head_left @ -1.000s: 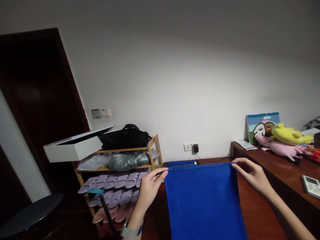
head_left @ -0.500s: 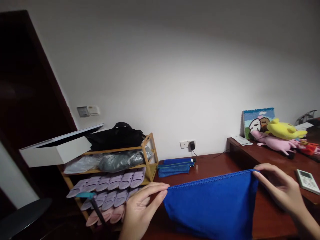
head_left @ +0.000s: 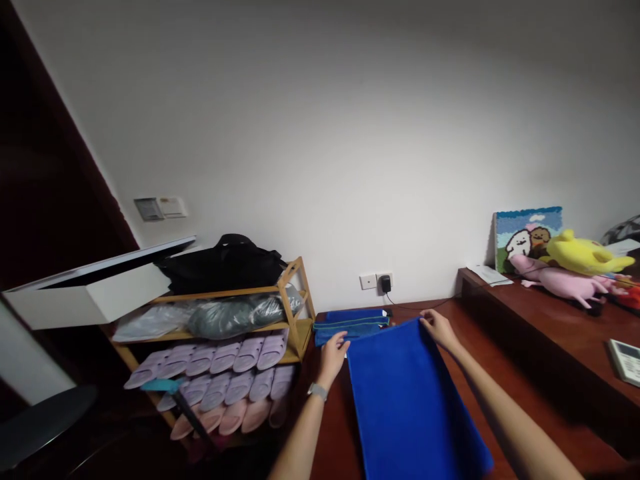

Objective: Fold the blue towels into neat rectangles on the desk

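A blue towel [head_left: 407,400] lies stretched out flat along the dark red wooden table [head_left: 505,373], running from the near edge toward the wall. My left hand [head_left: 334,354] pinches its far left corner. My right hand [head_left: 437,327] pinches its far right corner. Both arms reach forward over the table. Just beyond the towel's far edge sits a small stack of folded blue towels [head_left: 350,323], close to my left hand.
A wooden shoe rack [head_left: 295,293] with several lilac and pink slippers stands left of the table, a black bag and a white box on top. A raised shelf at right holds plush toys [head_left: 575,270] and a remote [head_left: 625,360]. A charger is plugged in at the wall.
The towel, held up hanging before, has been laid flat on the table. Both hands moved forward toward the wall with its far corners.
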{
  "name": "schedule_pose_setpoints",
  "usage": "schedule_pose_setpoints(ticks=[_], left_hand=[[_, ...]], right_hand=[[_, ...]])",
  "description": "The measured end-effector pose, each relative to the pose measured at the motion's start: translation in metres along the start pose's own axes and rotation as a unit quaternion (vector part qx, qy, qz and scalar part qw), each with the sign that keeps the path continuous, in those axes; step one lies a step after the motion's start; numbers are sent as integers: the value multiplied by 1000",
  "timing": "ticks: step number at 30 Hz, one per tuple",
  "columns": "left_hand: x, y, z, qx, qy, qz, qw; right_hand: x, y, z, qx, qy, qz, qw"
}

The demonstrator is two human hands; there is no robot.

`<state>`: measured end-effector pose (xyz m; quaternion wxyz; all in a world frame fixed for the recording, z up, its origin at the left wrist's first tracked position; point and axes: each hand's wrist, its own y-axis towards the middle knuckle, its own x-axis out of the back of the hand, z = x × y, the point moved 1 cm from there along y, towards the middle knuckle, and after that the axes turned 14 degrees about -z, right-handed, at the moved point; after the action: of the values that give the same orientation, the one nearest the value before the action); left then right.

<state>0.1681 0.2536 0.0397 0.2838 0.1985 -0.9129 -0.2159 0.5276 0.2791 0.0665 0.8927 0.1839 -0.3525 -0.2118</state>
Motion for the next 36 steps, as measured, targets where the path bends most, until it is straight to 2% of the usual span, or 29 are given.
schedule_pose_setpoints(ticks=[3,6,8,10,12,13,14,16,18,21,23,25,28,32,36], left_hand=[[-33,-24,27,-29,57,19,998],[-59,-55,43,-79,83,78,990],[-74,-70,52,-116,107,124,980],[-84,-78,62,-148,169,180,958],[-88,-82,72,-156,241,226,931],[-87,-84,76,-148,269,238,921],[-84,-86,78,-134,288,241,917],[-74,-95,78,-106,325,224,913],[-59,-112,72,-80,376,192,903],[-34,-145,52,-53,444,155,881],[-22,-165,38,-40,461,154,873],[-16,-175,27,-38,451,158,878],[-21,-169,23,-78,391,153,904],[-40,-147,40,-137,309,182,923],[-54,-150,63,-92,325,199,920]], right_hand=[[-43,-32,0,-29,-49,3,998],[-73,-106,-14,-24,-131,19,991],[-89,-167,-34,1,-187,31,982],[-103,-222,-61,-3,-218,24,976],[-109,-260,-87,-28,-258,22,965],[-109,-268,-98,-32,-269,28,962],[-106,-270,-106,-30,-271,40,961],[-94,-252,-114,-2,-248,80,965],[-77,-216,-112,47,-202,146,967],[-57,-158,-104,124,-147,253,948],[-55,-135,-101,121,-153,262,945],[-62,-133,-102,74,-192,219,954],[-79,-155,-108,4,-260,155,953],[-90,-177,-117,-8,-284,159,945],[-88,-162,-117,10,-260,187,947]])
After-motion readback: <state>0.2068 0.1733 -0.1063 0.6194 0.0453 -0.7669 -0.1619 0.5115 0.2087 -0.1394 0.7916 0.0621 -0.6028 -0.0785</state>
